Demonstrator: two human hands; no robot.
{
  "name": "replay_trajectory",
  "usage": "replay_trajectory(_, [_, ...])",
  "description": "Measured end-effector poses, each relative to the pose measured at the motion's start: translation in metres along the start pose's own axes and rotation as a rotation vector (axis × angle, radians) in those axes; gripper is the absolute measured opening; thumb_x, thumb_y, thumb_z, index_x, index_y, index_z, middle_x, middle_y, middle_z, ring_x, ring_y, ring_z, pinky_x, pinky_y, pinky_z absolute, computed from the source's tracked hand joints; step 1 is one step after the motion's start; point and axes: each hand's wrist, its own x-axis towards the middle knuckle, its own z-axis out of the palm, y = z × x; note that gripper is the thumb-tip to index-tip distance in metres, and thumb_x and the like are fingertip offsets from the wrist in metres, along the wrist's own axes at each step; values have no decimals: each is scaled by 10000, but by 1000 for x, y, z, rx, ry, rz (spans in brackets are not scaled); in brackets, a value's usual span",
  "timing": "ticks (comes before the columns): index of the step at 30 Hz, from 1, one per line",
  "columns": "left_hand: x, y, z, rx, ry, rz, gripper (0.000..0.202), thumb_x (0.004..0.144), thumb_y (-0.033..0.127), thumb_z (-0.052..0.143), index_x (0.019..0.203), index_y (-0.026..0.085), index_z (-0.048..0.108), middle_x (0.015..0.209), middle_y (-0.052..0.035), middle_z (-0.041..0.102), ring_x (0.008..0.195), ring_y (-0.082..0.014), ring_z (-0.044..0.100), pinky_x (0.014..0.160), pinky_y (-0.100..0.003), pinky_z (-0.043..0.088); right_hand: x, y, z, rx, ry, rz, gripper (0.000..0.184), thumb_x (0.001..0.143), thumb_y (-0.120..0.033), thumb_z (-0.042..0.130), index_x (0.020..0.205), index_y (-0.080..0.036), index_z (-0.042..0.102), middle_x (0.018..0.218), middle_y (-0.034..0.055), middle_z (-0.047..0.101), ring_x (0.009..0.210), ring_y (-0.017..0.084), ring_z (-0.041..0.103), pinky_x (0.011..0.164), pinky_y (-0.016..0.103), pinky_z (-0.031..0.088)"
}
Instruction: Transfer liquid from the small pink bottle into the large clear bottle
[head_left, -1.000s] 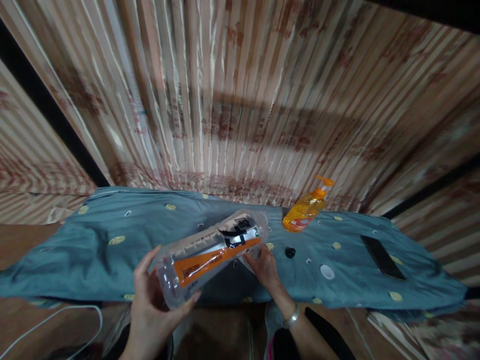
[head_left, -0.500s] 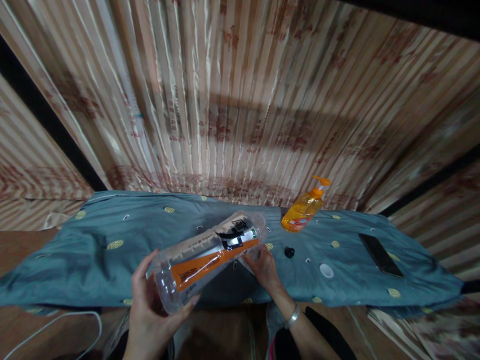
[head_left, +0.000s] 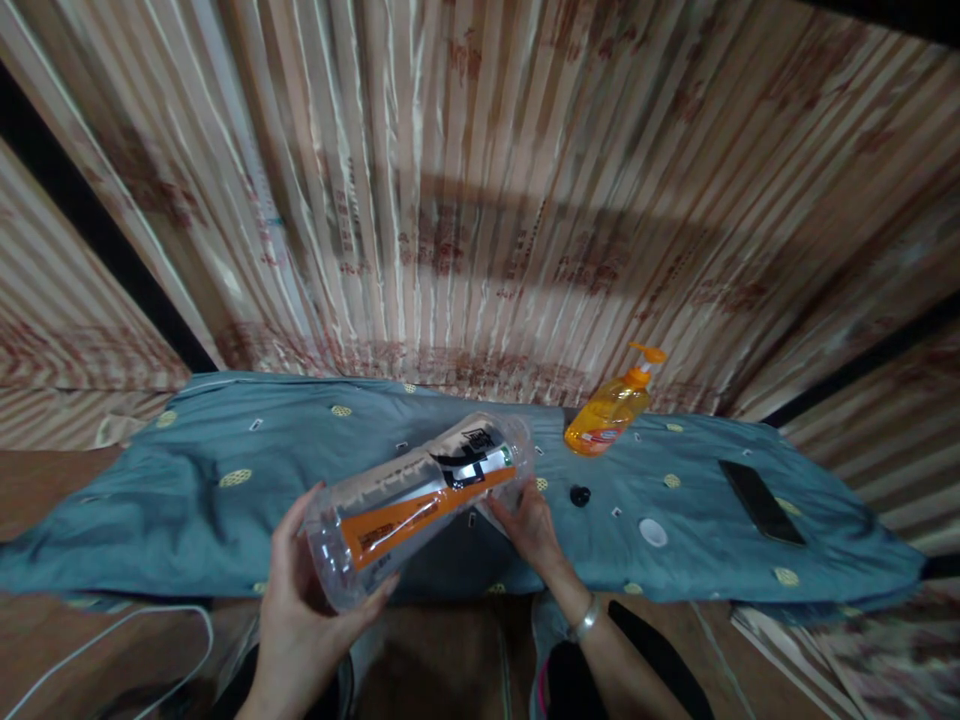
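A large clear plastic bottle (head_left: 420,500) with an orange, black and white label lies tilted in the air over the near edge of a blue patterned cloth (head_left: 187,500). My left hand (head_left: 300,610) cups its base, fingers curled round it. Under the bottle's far end my right hand (head_left: 529,525) grips near the neck, a bracelet on the wrist. The bottle looks empty.
An orange pump bottle (head_left: 611,415) leans at the back of the cloth, in front of a striped curtain (head_left: 480,200). A small black cap (head_left: 579,494), a white disc (head_left: 652,532) and a dark phone (head_left: 761,500) lie to the right. A white cable (head_left: 97,650) trails lower left.
Both hands keep hold of the bottle, which has barely shifted; the view has wobbled slightly.
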Motion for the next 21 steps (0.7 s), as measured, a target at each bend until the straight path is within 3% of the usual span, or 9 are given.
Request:
replay_trajectory(5, [0, -2, 0, -5, -16, 28, 863, 642, 344, 875, 1399, 228, 478, 1207, -86, 718, 1047, -282, 743, 820, -354, 643, 1, -5, -7, 32, -54, -33, 375, 829, -459, 696, 1107, -225, 605, 1023, 118, 752, 931, 326, 722, 816, 538, 614])
replay_trajectory(12, [1, 7, 4, -23, 11, 0, 856, 606, 360, 881, 1367, 224, 513, 1192, -78, 719, 1032, -276, 743, 810, -349, 640, 6, -11, -15, 75, -44, 42, 543, 779, -512, 727, 1193, -188, 593, 1007, 146, 756, 916, 357, 730, 785, 521, 618])
replay_trajectory(17, [-1, 15, 8, -113, 66, -110, 837, 603, 345, 862, 1362, 239, 524, 1210, -65, 714, 1082, -271, 726, 854, -350, 629, 9, -17, -18, 83, -50, 86, 671, 736, -486, 763, 1281, -168, 536, 1042, 151, 756, 941, 368, 740, 804, 522, 616])
replay_trajectory(21, [-2, 20, 9, -126, 68, -152, 844, 584, 344, 867, 1348, 226, 528, 1224, -77, 710, 1082, -269, 726, 859, -347, 628, 9, -21, -15, 89, -66, 109, 540, 757, -427, 748, 1211, -196, 570, 977, 113, 772, 897, 352, 750, 779, 492, 618])
